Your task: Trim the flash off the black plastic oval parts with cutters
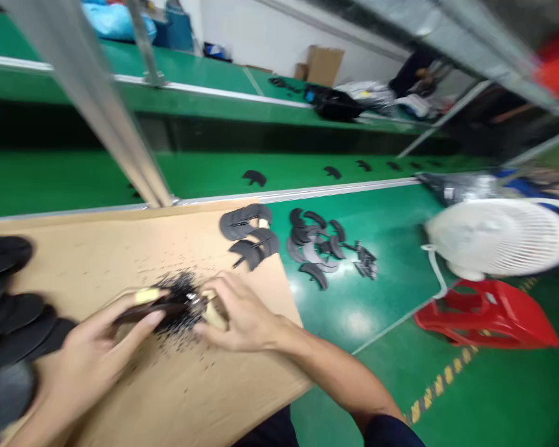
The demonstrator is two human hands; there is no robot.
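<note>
My left hand (93, 354) holds a dark curved piece (140, 313) low over a sheet of brown cardboard (97, 261), its fingers (144, 318) closed around the piece and gripping it. A strip of pale yellow tape (146, 296) sits on top near my thumb (it's too blurred for me to tell exactly how it's fixed). My right hand (242, 310) is right beside the left, its fingers (223, 292) bent down over the far end, where something pale shows (214, 315). I can't tell whether they're gripping it or only touching it. A clump of black crumbs (179, 304) bunches around the piece between my hands, and more lie scattered across the cardboard.

Above my hands, at the cardboard's far edge, sit stacked black curved pieces (246, 220). Just past that edge, a looser heap of similar pieces (312, 248) lies on the green bench (368, 323). Blurred black soles (9, 316) are piled at the left end of the cardboard. To the right are a white fan (498, 239) and a red plastic stool (487, 313) lying on its side. Beyond the bench, black pieces (254, 178) are spaced out along a green conveyor belt (74, 183).
</note>
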